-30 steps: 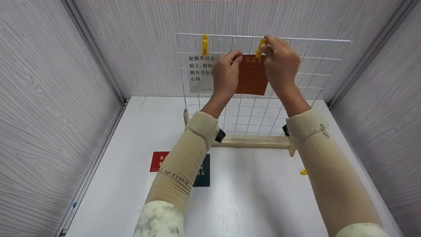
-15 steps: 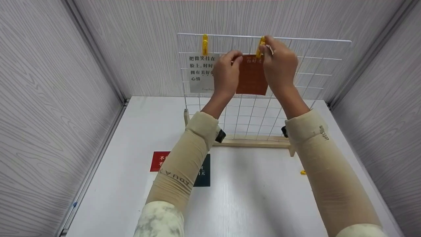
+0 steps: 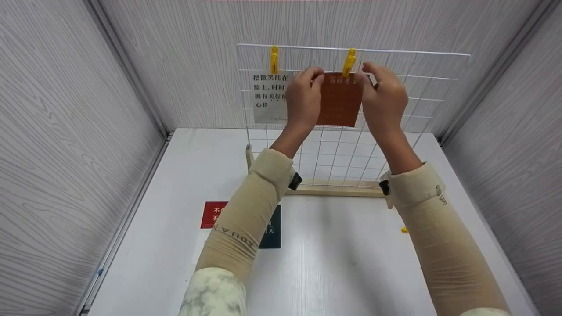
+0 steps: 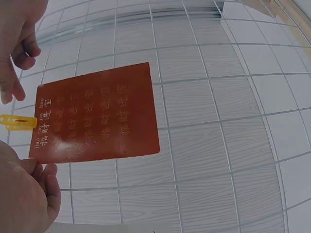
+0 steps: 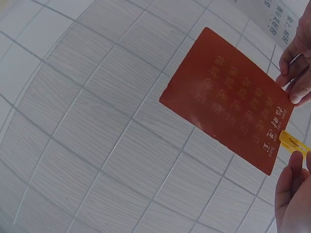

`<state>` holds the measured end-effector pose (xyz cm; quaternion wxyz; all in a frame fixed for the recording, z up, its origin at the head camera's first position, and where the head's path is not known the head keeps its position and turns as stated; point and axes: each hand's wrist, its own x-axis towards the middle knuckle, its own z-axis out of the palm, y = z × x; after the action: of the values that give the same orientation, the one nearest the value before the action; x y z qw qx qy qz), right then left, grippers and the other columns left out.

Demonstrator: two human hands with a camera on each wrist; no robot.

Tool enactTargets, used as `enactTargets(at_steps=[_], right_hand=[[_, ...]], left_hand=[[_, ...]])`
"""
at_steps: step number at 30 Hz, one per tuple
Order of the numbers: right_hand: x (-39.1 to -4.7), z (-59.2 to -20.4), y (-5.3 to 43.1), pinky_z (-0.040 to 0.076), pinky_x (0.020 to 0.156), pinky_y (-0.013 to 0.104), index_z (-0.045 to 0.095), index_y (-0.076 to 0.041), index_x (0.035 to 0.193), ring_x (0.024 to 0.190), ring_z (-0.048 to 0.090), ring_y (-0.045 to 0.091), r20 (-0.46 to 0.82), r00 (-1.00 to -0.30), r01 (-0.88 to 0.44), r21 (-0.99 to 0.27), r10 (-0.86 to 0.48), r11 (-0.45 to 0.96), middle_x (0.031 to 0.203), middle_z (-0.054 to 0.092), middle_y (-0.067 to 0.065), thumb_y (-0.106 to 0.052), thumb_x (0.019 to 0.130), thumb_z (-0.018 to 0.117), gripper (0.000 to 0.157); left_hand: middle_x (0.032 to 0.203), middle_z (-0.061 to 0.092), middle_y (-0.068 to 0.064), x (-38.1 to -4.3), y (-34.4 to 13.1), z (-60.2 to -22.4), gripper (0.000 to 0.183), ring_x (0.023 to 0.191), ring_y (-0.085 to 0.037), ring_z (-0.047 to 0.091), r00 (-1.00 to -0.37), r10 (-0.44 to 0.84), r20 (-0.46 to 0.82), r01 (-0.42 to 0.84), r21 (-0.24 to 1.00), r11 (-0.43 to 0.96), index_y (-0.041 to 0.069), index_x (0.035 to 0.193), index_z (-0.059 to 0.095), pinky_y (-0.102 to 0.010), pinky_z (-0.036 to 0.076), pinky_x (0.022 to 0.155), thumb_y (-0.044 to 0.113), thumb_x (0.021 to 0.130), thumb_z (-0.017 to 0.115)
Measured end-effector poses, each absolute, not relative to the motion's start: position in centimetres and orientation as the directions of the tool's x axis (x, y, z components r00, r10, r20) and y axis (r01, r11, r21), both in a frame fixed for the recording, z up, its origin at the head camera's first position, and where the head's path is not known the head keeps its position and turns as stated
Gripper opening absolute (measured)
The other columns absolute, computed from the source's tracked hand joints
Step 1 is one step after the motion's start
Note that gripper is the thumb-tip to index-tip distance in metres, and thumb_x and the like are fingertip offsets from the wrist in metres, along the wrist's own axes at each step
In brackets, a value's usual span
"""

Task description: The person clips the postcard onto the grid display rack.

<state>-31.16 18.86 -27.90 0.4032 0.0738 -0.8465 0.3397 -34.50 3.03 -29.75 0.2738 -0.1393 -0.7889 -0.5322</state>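
Observation:
An orange-red card (image 3: pixel 337 103) with a line of pale lettering hangs against a white wire grid (image 3: pixel 412 52), a yellow clip (image 3: pixel 349 63) biting its top edge. My left hand (image 3: pixel 303 98) pinches the card's upper left corner between thumb and fingers, seen closely in the left wrist view. Just right of the clip, my right hand (image 3: pixel 385 98) is off it, fingers loosely bent around nothing; in the right wrist view its fingertips (image 5: pixel 294 160) are close to the clip. To the left, a white lettered card (image 3: pixel 268 98) hangs under another yellow clip (image 3: pixel 274 60).
On the white table (image 3: pixel 325 254) lie a red card (image 3: pixel 211 215) and a dark green card (image 3: pixel 273 230), both partly behind the left forearm. A yellow clip (image 3: pixel 404 229) lies beside the right forearm. The grid stands in a wooden base (image 3: pixel 338 191).
My right hand has let go of the yellow clip and moved slightly right and down. The clip stays on the card's top edge. My left hand keeps its hold on the corner.

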Motion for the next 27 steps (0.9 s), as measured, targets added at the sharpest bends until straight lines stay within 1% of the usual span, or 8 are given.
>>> enactTargets(at_steps=[4,7,9,13,17,22,27], right_hand=[[-30.8,-28.4,19.4,0.045,0.078,0.026,0.071,-0.011,0.125,0.090,0.059,0.016,0.725,-0.670,-0.401,-0.534,0.160,0.744,0.118,0.073,0.003,-0.036,0.101,0.060,0.035],[-30.6,-28.8,19.7,0.040,0.075,0.023,0.071,-0.011,0.124,0.082,0.052,0.015,0.729,-0.664,-0.418,-0.547,0.167,0.725,0.116,0.073,0.004,-0.035,0.101,0.062,0.035],[-30.4,-29.1,20.0,0.039,0.074,0.023,0.072,-0.009,0.123,0.080,0.052,0.014,0.742,-0.651,-0.437,-0.542,0.164,0.718,0.115,0.073,0.005,-0.032,0.100,0.063,0.033],[-30.1,-29.9,20.8,0.043,0.077,0.025,0.072,-0.008,0.122,0.084,0.059,0.018,0.756,-0.638,-0.460,-0.527,0.148,0.715,0.115,0.072,0.007,-0.028,0.099,0.066,0.031],[-29.5,-30.9,21.8,0.046,0.079,0.026,0.071,-0.007,0.124,0.092,0.063,0.021,0.750,-0.648,-0.467,-0.527,0.131,0.710,0.118,0.070,0.009,-0.026,0.099,0.067,0.032],[-28.7,-32.5,22.7,0.045,0.078,0.022,0.070,-0.005,0.125,0.097,0.063,0.019,0.753,-0.649,-0.494,-0.525,0.108,0.693,0.119,0.069,0.011,-0.023,0.097,0.068,0.033],[-27.7,-34.0,23.5,0.046,0.079,0.013,0.068,-0.005,0.127,0.103,0.065,0.020,0.740,-0.667,-0.503,-0.530,0.083,0.683,0.121,0.067,0.012,-0.021,0.097,0.068,0.034]], left_hand=[[0.111,0.070,-0.003,-34.5,2.8,-29.7,0.022,0.097,-0.009,0.058,-0.812,-0.070,0.579,0.509,0.763,0.399,0.008,0.118,0.070,-0.016,0.048,0.084,0.017,0.104,0.057],[0.112,0.069,-0.003,-34.5,2.7,-29.6,0.022,0.097,-0.009,0.057,-0.819,-0.062,0.571,0.504,0.766,0.400,0.009,0.119,0.070,-0.016,0.048,0.084,0.017,0.104,0.056],[0.112,0.069,-0.003,-34.4,2.6,-29.6,0.022,0.097,-0.009,0.058,-0.813,-0.061,0.579,0.510,0.758,0.407,0.008,0.119,0.070,-0.016,0.048,0.084,0.017,0.104,0.057],[0.113,0.069,-0.003,-34.2,2.5,-29.7,0.022,0.098,-0.009,0.059,-0.811,-0.061,0.583,0.509,0.752,0.418,0.009,0.121,0.069,-0.016,0.049,0.084,0.017,0.104,0.057],[0.115,0.067,-0.003,-33.8,2.4,-30.0,0.026,0.101,-0.009,0.060,-0.820,-0.063,0.569,0.501,0.767,0.401,0.010,0.127,0.065,-0.016,0.050,0.086,0.018,0.103,0.058],[0.116,0.065,-0.003,-33.4,2.1,-30.3,0.030,0.103,-0.010,0.059,-0.823,-0.066,0.564,0.500,0.775,0.386,0.011,0.132,0.063,-0.017,0.050,0.087,0.019,0.103,0.058],[0.113,0.064,-0.003,-32.8,1.6,-31.0,0.030,0.102,-0.010,0.061,-0.819,-0.052,0.572,0.510,0.765,0.393,0.011,0.131,0.064,-0.018,0.051,0.086,0.020,0.103,0.060]])
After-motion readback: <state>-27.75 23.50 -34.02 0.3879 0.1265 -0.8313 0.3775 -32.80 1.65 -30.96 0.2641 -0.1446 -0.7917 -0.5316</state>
